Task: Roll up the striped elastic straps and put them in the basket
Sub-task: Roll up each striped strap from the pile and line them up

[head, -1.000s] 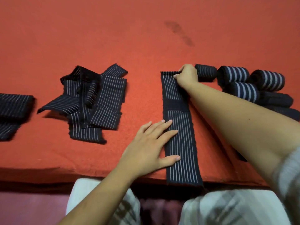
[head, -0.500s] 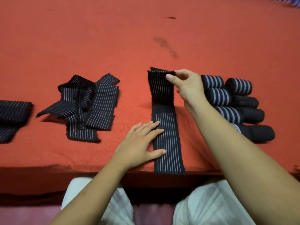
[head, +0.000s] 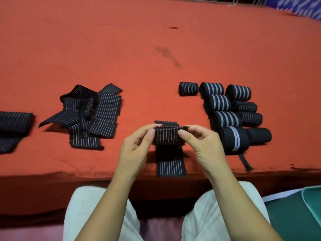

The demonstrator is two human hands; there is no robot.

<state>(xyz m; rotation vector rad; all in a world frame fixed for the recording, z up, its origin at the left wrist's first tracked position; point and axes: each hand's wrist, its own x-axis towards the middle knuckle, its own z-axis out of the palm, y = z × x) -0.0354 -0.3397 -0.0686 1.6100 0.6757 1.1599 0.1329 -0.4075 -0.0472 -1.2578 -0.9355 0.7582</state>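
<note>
Lying flat on the red cloth point(head: 156, 58) at far left: one folded strap point(head: 13, 124), then a loose pile of unrolled straps point(head: 90, 115) just beside it. At centre, my left hand point(head: 135, 150) and right hand point(head: 205, 146) pinch the two ends of a partly rolled striped strap point(head: 167, 138), thumbs and fingertips curled onto the roll; its flat tail reaches the near cloth edge. To the right, apart from my hands: a cluster of rolled straps point(head: 231, 110).

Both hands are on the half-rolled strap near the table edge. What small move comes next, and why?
Probably turn the roll another wrap toward the person: the left hand and right hand pinch its ends, and a flat tail lies unrolled at the near edge.
</note>
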